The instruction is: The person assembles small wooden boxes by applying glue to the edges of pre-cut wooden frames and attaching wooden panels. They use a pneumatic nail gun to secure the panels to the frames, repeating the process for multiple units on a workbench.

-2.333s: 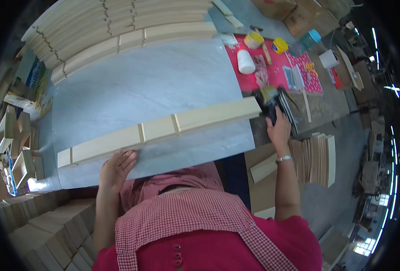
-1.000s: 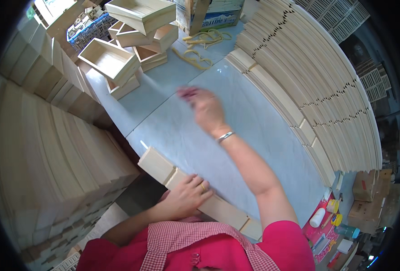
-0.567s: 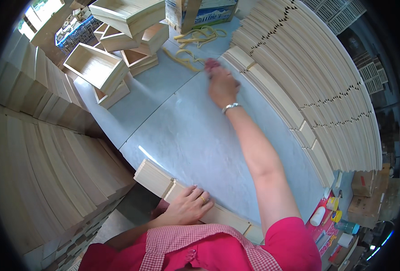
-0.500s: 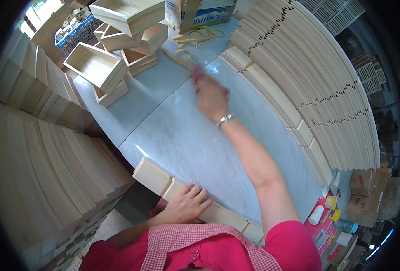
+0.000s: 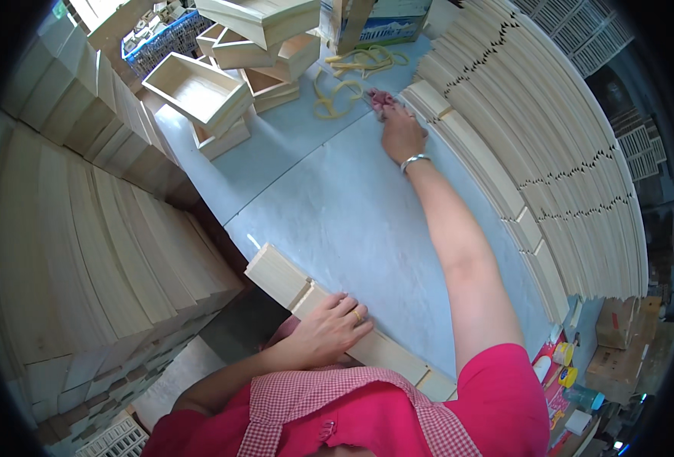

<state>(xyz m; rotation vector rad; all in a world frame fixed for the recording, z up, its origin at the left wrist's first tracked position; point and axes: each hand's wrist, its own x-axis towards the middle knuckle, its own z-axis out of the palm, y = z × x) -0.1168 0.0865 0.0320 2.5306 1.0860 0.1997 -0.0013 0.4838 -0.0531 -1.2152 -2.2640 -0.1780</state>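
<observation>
At the far side of the grey-blue tabletop (image 5: 314, 198), my right hand (image 5: 404, 139) reaches out with the arm nearly straight. Its fingers are closed on a crumpled dusky-red cloth (image 5: 383, 100) that touches the surface. Near me, a long pale wooden board (image 5: 277, 276) with grooves across it lies along the table's front edge. My left hand (image 5: 329, 329) rests on top of this board, its fingers laid across it and slightly apart; the thumb is hidden. A thin wood sliver (image 5: 254, 241) lies by the board's left end.
Open wooden boxes (image 5: 200, 90) are piled at the back left. Yellow straps (image 5: 367, 61) lie beyond the cloth, before a carton (image 5: 390, 27). Grooved boards (image 5: 535, 129) stand in a long row along the right. Stacked planks (image 5: 86, 251) fill the left. Small bottles (image 5: 567, 376) stand at lower right.
My right hand has swept the cloth farther away and to the right, close to the grooved boards. My left hand stays on the board. The whole view has shifted a little.
</observation>
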